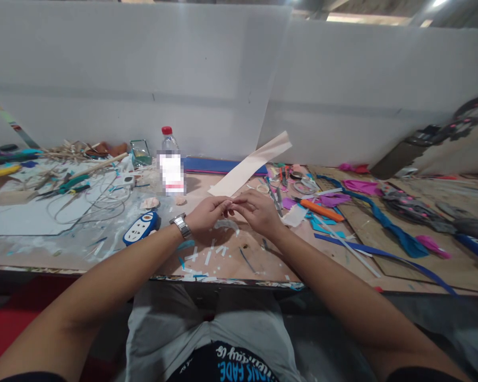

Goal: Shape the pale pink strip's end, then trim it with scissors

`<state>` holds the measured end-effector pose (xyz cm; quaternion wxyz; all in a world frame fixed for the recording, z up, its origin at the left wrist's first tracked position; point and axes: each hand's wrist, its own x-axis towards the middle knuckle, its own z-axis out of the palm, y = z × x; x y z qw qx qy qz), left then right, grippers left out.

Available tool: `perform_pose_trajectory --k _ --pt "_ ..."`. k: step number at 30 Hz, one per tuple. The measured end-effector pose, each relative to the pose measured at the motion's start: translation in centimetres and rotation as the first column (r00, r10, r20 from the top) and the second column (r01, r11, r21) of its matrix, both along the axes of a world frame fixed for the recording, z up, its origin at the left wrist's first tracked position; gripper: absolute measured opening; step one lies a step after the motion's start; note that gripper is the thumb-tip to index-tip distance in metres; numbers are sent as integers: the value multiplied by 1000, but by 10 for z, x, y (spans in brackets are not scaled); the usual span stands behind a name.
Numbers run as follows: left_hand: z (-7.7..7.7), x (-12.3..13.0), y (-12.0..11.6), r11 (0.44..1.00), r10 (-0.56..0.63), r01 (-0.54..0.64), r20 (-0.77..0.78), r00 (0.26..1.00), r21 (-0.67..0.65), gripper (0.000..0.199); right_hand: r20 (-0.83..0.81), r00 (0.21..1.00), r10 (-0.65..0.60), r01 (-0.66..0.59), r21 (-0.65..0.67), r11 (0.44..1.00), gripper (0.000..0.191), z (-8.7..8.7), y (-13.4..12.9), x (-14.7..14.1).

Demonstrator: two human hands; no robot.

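Note:
My left hand [208, 213] and my right hand [259, 212] meet fingertip to fingertip above the workbench, both closed in a pinch. Whatever lies between the fingers is too small or hidden to name. Just behind them a long cream paper strip [252, 165] leans up at a slant; I cannot tell whether the hands touch it. Small white and blue paper scraps [209, 253] lie on the wood below my fingers. A roll of tape [262, 189] rests a little beyond my right hand. Right of that hand is an orange utility knife [322, 210].
A bottle with a red cap [167, 130] stands behind my left hand. The blue power strip [141, 227] sits by my left wrist. Pliers [72, 183] and a cable are farther left. Blue ribbon [382, 212], purple scraps and a dark bottle [404, 154] occupy the right side. White panels [123, 69] close the back.

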<state>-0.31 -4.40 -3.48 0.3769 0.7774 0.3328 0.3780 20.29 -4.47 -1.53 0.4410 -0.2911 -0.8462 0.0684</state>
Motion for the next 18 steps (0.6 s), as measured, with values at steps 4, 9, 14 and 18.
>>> perform_pose_trajectory --k 4,9,14,18 --pt "1 1 -1 1000 13 -13 14 1000 2 47 -9 1000 -23 23 18 1000 12 1 0 0" --pt "2 1 -2 1000 18 -17 -30 999 15 49 7 1000 -23 23 3 1000 13 2 0 0" --pt "4 0 -4 997 -62 63 -37 997 44 45 9 999 -34 34 1 999 14 1 0 0" --pt "4 -1 -4 997 -56 58 -44 997 52 45 16 999 -27 27 -9 1000 12 0 1 0"
